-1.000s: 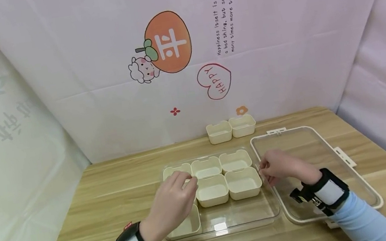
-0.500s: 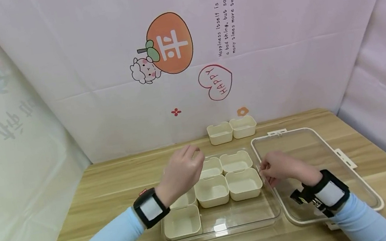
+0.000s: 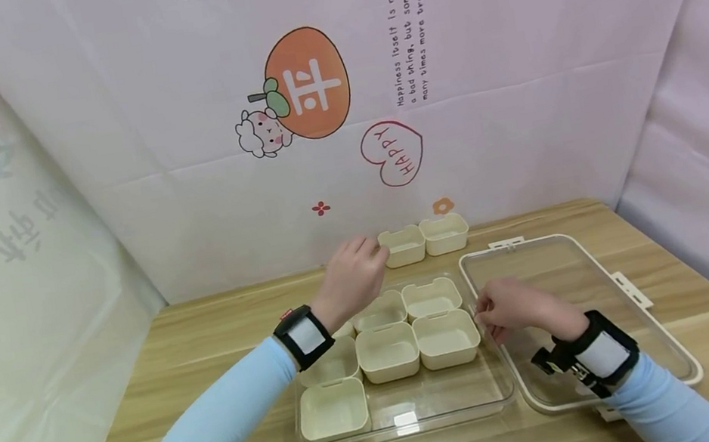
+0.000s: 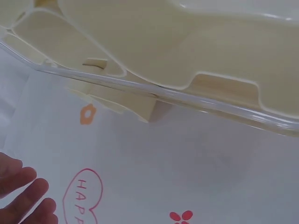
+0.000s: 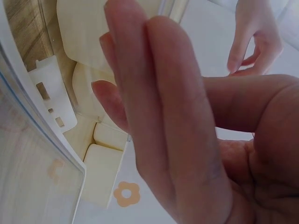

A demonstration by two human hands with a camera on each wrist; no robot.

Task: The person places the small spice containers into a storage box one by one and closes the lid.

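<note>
I judge the far pair's left cup [image 3: 403, 247] light, stiff, best rim-held; left hand [image 3: 352, 276] loosely spread; right hand [image 3: 514, 302], grip I can't tell.

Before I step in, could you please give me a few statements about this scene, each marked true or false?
1. Two cups stand outside the tray. True.
2. The lid lies to the right of the tray. True.
3. The tray's near row is full. False: that row has one cup, at the left.
4. Both hands are at the tray's near edge. False: the left hand is near the two outside cups, and the right hand is at the tray's right edge.
5. The cups are cream-coloured. True.
</note>
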